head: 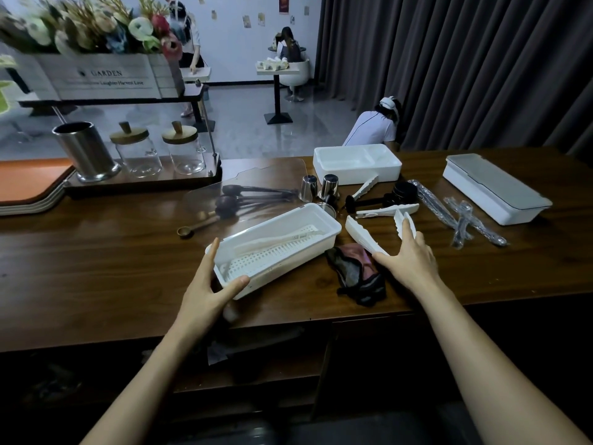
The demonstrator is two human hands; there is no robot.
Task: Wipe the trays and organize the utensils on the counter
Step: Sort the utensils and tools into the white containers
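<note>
Both forearms are bare and slender along their whole visible length, as are the left hand (205,289) and right hand (412,256).

Dark wood table (96,268) up front. Behind it a glossy grey floor (250,136) and a white wall (231,53) with small stickers. Dark pleated curtain (449,59) on the right, pedestal stand (278,118) mid-room. Dim light.

Glossy wood counter (96,252); white plastic tray (324,228); 2 shiny, probably steel, cups (319,187).
</note>
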